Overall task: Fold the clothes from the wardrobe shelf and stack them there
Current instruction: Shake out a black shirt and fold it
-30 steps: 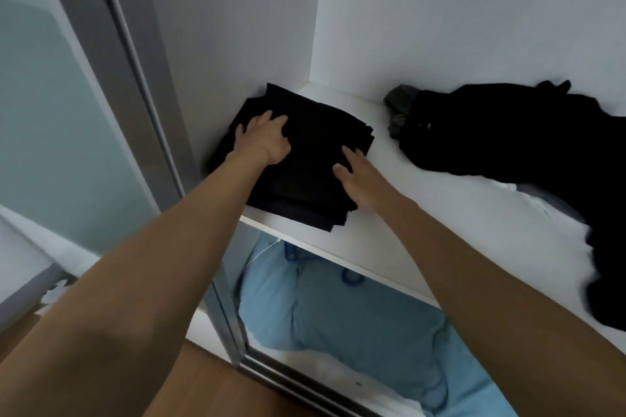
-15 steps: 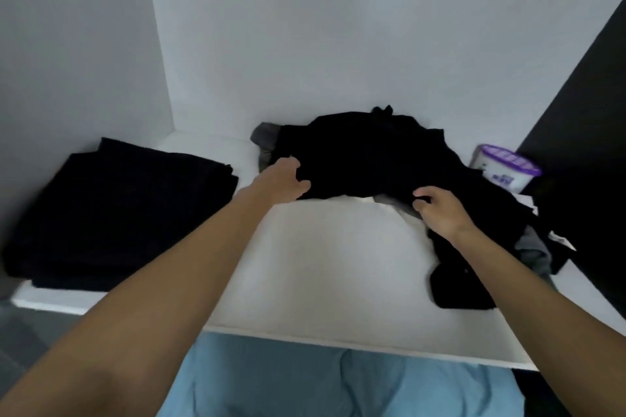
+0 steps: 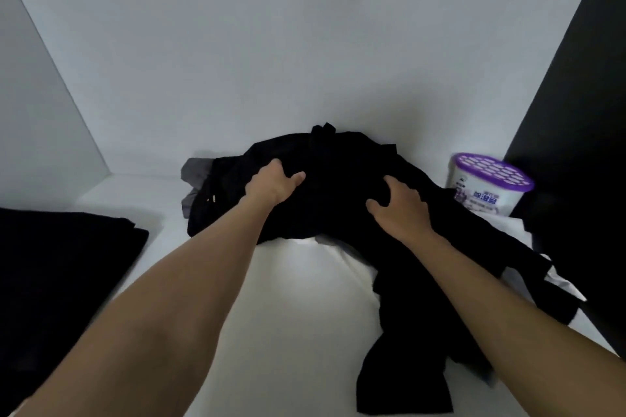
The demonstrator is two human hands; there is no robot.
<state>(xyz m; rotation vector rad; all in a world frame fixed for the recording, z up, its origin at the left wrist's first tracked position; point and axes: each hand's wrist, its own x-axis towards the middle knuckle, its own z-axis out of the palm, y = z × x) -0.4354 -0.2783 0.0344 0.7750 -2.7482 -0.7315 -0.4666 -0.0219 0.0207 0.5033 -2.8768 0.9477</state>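
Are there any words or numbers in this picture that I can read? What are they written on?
White tub with the purple lid: big blue characters on its side, too blurred to read for sure.
Same tub: smaller print under them, too small to read.
Pile of black clothes, folded stack, shelf: no words or numbers to be seen.

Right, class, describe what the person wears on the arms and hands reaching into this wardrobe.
Nothing is worn. The left arm and right arm are bare to the picture's edge, no sleeves. The left hand and right hand show no gloves, watch or bracelet.
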